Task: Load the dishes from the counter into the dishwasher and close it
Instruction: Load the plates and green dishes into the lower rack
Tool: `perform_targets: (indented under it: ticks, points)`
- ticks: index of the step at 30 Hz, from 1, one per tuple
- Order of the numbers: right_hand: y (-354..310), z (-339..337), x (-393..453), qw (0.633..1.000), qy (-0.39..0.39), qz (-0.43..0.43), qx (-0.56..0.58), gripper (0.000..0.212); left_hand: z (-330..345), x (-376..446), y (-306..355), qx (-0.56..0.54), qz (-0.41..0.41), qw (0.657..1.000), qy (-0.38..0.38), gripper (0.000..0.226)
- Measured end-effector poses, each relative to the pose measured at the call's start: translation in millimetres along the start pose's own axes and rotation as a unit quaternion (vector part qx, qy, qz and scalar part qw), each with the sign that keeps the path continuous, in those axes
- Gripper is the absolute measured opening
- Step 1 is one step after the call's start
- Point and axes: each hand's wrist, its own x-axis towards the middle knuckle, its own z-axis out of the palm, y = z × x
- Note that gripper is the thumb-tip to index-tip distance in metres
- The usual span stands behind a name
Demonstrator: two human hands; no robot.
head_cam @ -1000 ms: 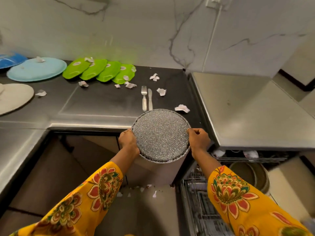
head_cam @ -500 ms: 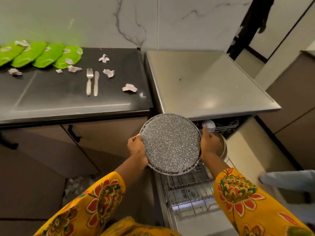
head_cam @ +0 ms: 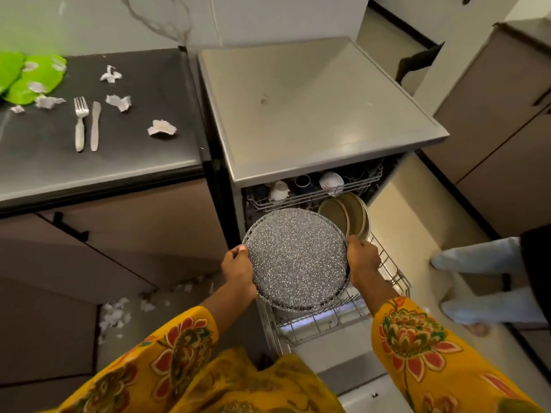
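Both hands hold a round speckled grey plate (head_cam: 296, 259) over the pulled-out lower rack (head_cam: 343, 317) of the open dishwasher (head_cam: 322, 114). The left hand (head_cam: 238, 271) grips its rim at 9 o'clock, thumb on the face and fingers curled behind. The right hand (head_cam: 362, 259) grips the rim at 3 o'clock, fingers curled round the edge. At 1 o'clock from the plate, beige plates (head_cam: 347, 217) stand on edge in the rack. At 12 o'clock, the upper rack (head_cam: 316, 195) holds cups (head_cam: 331, 181). On the dark desk (head_cam: 98, 162), at 10 o'clock from the plate, a fork (head_cam: 80, 123) and knife (head_cam: 95, 125) lie side by side among paper scraps (head_cam: 162, 128), with green plates (head_cam: 32, 77) at the far left. More scraps (head_cam: 114, 315) lie on the floor at 8 o'clock. Another person's legs (head_cam: 483, 278) stand at 3 o'clock.
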Motion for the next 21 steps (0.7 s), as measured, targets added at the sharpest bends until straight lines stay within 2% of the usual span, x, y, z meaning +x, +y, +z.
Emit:
perform_targets:
  ticks: [6, 10, 14, 16, 21]
  points:
    - [26, 6, 5, 0.996, -0.061, 0.054, -0.022, 0.017, 5, 12, -19, 0.010, -0.040, 0.999, 0.020, 0.011]
    - [40, 14, 2, 0.987, -0.131, 0.087, -0.040, 0.028, 12, 26, -29, 0.035, -0.049, 0.997, 0.037, 0.012]
    - [53, 19, 7, 0.969, -0.213, 0.065, -0.106, 0.048, 27, 40, -35, 0.047, -0.068, 0.996, 0.031, 0.012]
    - [57, 19, 13, 0.960, -0.232, 0.059, -0.145, 0.056, 37, 49, -37, 0.062, -0.075, 0.995, 0.028, 0.015]
    - [67, 22, 33, 0.944, -0.263, 0.053, -0.190, 0.059, 65, 73, -43, 0.083, -0.094, 0.992, 0.030, 0.021]
